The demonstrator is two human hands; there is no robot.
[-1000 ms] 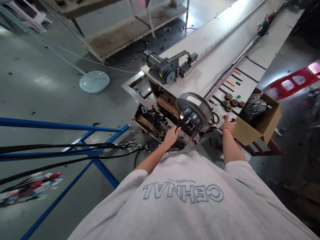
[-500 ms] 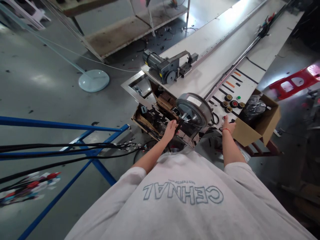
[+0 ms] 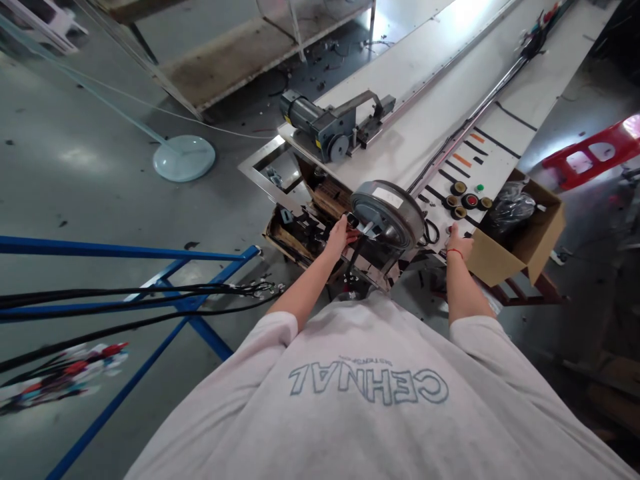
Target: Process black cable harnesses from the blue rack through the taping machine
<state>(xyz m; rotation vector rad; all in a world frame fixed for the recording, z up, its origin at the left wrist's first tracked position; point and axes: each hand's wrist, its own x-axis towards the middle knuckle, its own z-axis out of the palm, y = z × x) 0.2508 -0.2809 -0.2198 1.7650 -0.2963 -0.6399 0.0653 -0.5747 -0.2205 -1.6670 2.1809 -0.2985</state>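
My left hand [image 3: 340, 239] is at the near side of a large grey wheel-shaped reel [image 3: 387, 212] with a white label. Its thumb and fingers are apart beside a small dark fitting [image 3: 353, 219] by the reel; no held thing shows between them. A black strip [image 3: 354, 257] hangs just below these fingers. At the near table edge, my right hand [image 3: 460, 245], with a red string on the wrist, is closed with one digit pointing forward at a small red spot. Whatever lies under its curled fingers is hidden.
A grey motor unit [image 3: 320, 127] sits on the long white table [image 3: 425, 127]. Brass-coloured rings [image 3: 459, 189] surround a red button [image 3: 470, 201]. An open cardboard box [image 3: 543, 227] stands right. Left are a blue metal frame [image 3: 210, 337] with black cables and a round stand base [image 3: 184, 159].
My left hand has moved forward, away from the black strip and up to the small dark fitting by the reel. My right hand keeps its place at the table edge. The view has shifted slightly.
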